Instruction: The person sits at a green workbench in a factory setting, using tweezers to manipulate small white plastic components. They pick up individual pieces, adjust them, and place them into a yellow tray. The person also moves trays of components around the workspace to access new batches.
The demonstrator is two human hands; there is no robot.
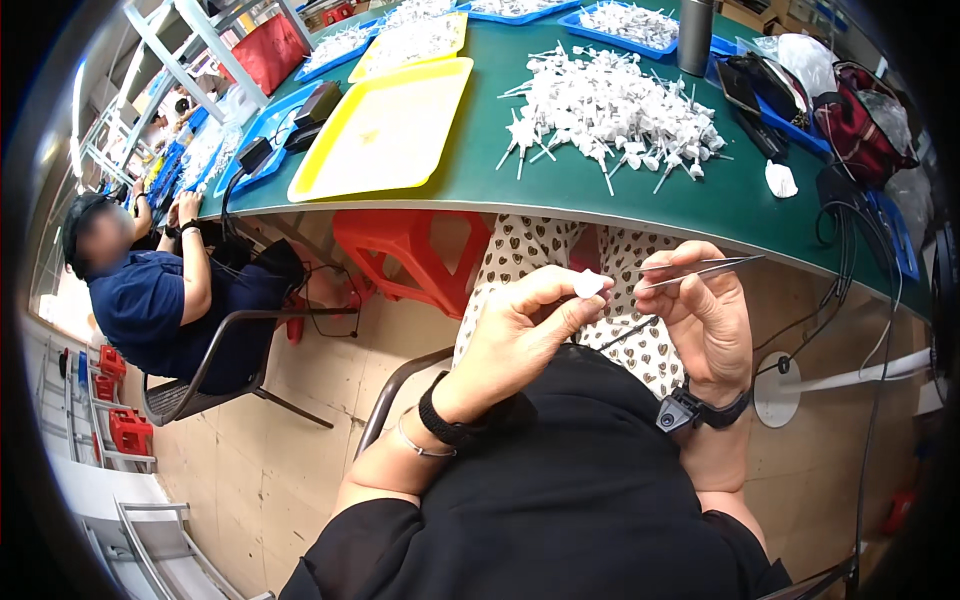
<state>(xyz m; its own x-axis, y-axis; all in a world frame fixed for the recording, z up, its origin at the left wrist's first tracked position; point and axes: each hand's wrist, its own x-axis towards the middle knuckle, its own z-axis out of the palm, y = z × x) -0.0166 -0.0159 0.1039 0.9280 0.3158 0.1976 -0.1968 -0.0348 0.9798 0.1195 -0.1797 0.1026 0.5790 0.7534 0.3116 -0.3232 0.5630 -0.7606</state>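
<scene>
Loose heap of small white stemmed pieces [620, 110]: spread on the smooth green worktop [485, 140], seemingly left unboxed so single pieces come away easily.
Bare left hand [525, 325]: on the person's side of the heap, thumb and forefinger pinching one small white piece [590, 284] at the fingertips, probably so that part of it stays in view.
Bare right hand [705, 335]: also on the person's side of the heap, its grip pinching slim silvery metal tweezers [712, 267] between thumb and fingers.
Tweezer arms: apart toward the left hand's piece, running together at the opposite end; which end is the working tip, I cannot tell. Tweezers and piece are near but not touching.
Pale trousers with dark hearts [515, 245]: nearer the person than the heap, beneath the hands, which are perhaps kept over the lap for a close look.
Shallow yellow plastic tray [380, 135]: left of the heap, its near rim close to the worktop's front edge; a green strip separates it from the heap.
Front edge: passes between heap and hands, a few stems lying just inside it.
Room to move: open air from the hands up to the heap; tighter right of the heap, where a maroon bag [865, 125] and black cables [845, 240] crowd the side.
</scene>
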